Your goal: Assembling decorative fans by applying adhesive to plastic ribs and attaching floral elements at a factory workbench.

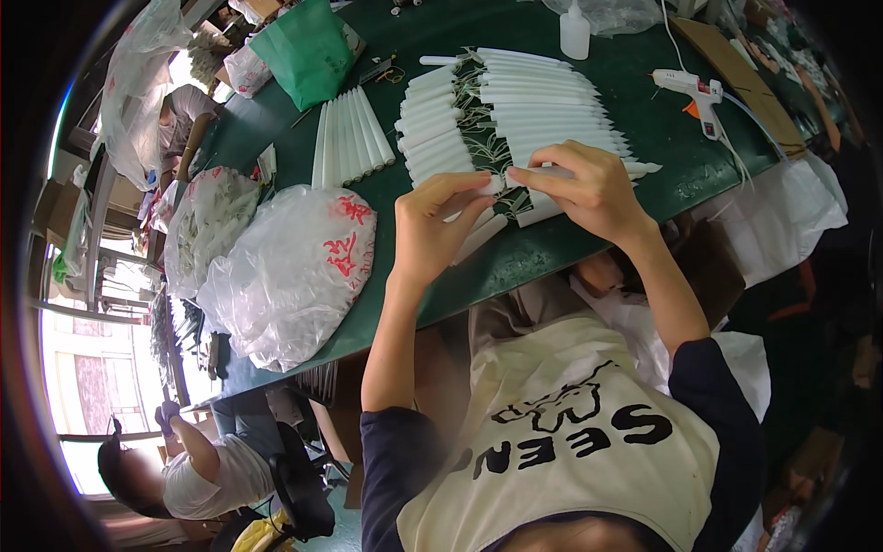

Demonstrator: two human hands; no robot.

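Two rows of white candle-shaped tubes [543, 101] lie on the green table [423, 322], their inner ends joined by thin wires [483, 124]. At the near end of these rows, my left hand [437, 221] is closed in a pinch on a white tube [494, 185], whose end shows at the fingertips. Close by on the right, my right hand [589, 189] is also pinched, its fingertips almost meeting the left ones. What it grips is too small and too covered by the fingers to tell. More white tubes lie under and beside both hands.
Several longer white tubes [349, 143] lie left of the rows. Clear plastic bags [285, 276] crowd the left edge, with a green bag [308, 55] behind. A glue gun [699, 97] with its cord and a white bottle [575, 32] are at far right. Other people [212, 469] sit nearby.
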